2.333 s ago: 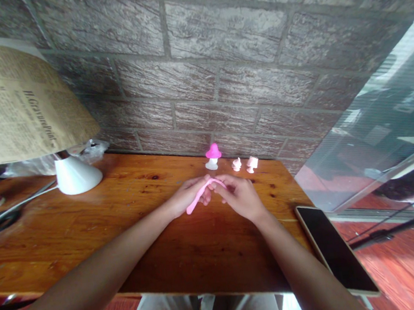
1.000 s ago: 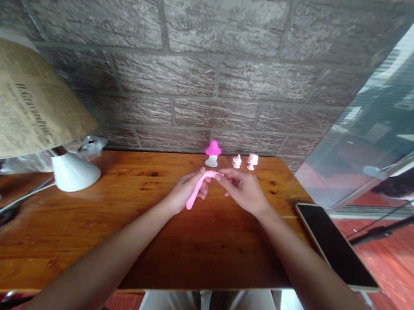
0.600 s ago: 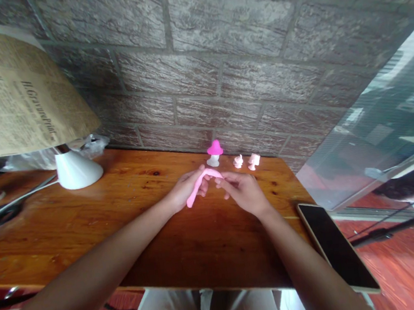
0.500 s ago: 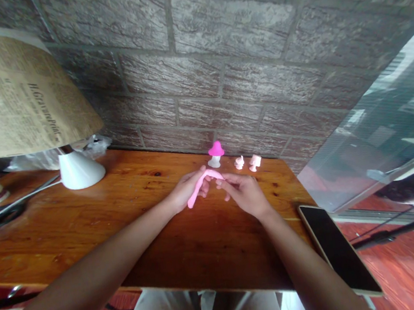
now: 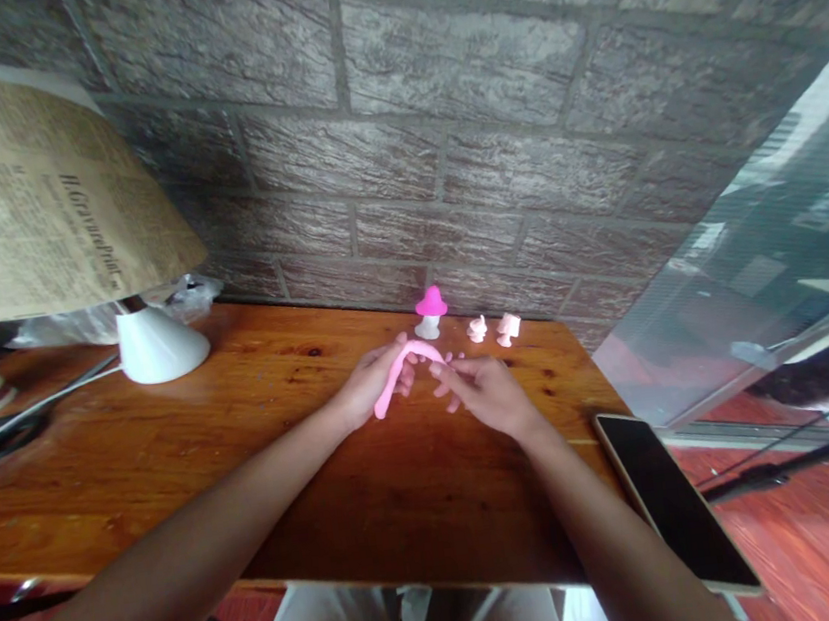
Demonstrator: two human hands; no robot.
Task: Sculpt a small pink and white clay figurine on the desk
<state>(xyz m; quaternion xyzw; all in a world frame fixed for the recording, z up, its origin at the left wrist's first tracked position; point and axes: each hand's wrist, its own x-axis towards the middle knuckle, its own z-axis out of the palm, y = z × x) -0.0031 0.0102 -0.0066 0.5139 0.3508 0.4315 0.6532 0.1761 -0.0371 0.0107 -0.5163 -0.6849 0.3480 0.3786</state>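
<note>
While left grip (image 5: 372,381) holds pink strip (image 5: 393,375), right grip (image 5: 491,392) pinching its end, mushroom figure (image 5: 430,305) (pink-capped) stands just beyond.

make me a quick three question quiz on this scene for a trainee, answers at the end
1. Multiple choice: what colour is the cap of the mushroom-shaped figure?
a) green
b) bright pink
c) yellow

2. True or false: the left hand and the right hand both touch the pink strip.

3. Fill in the missing word: the lampshade is printed to look like a ____.

Key: 1 b; 2 true; 3 newspaper
</note>
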